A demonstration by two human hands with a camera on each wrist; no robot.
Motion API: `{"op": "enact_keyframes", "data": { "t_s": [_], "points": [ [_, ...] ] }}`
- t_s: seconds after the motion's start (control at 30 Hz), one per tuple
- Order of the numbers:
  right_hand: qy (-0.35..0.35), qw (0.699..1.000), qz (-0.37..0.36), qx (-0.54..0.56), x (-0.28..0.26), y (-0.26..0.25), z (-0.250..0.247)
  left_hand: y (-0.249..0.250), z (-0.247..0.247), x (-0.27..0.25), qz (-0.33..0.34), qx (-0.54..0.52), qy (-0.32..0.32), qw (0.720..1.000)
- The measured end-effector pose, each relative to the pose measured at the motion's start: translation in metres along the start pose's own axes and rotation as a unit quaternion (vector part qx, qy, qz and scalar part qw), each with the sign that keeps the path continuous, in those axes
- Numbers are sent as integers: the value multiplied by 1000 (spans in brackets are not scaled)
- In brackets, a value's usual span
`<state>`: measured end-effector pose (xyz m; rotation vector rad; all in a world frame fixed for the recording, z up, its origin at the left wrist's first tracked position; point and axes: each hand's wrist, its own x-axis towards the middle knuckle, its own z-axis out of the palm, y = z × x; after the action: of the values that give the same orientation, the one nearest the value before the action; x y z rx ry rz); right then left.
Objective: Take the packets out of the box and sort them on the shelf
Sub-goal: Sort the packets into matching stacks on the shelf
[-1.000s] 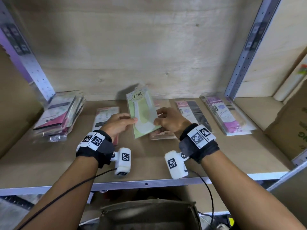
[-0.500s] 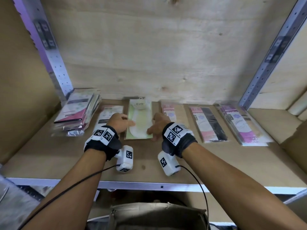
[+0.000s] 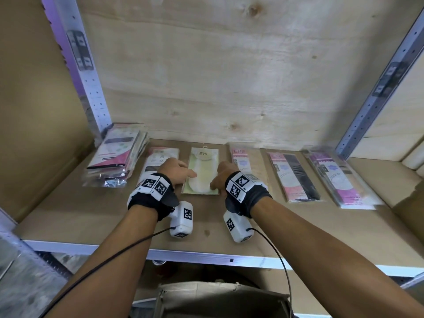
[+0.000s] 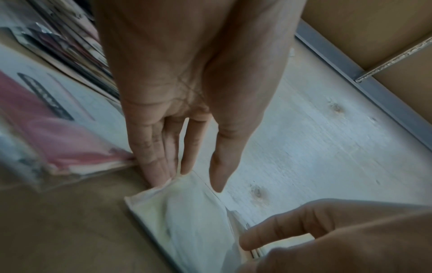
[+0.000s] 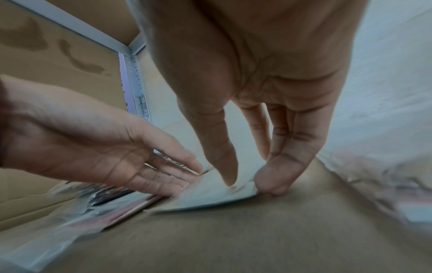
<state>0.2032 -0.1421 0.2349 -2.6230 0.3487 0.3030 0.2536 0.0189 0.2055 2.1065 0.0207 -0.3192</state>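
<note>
On the shelf [image 3: 275,226], a green packet [image 3: 203,173] lies flat in a row with other packets, between a pink-and-white packet [image 3: 158,161] on its left and a pink packet [image 3: 246,157] on its right, each kind apparently given its own spot. The left hand [image 3: 175,172] has its fingers [image 4: 149,157] straight against the packet's left edge, thumb hovering just above it, gripping nothing. The right hand [image 3: 223,176] sits at the right edge with thumb [image 5: 224,160] resting on top and fingers bent down beside the edge; whether they pinch it I cannot tell. Both hands flank the packet, likely to square it up in line. Further right lie a black-and-pink packet [image 3: 293,177] and a purple packet [image 3: 337,177]; a stack [image 3: 114,154] leans at far left. The box [image 3: 220,299] sits below the shelf.
</note>
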Motion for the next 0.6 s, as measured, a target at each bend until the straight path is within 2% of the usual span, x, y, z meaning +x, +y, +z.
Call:
{"op": "enact_keyframes", "data": {
  "t_s": [0.6],
  "points": [
    [8, 1000, 1, 9, 8, 3, 1, 5, 4, 2, 11, -14, 1, 1000]
  ]
}}
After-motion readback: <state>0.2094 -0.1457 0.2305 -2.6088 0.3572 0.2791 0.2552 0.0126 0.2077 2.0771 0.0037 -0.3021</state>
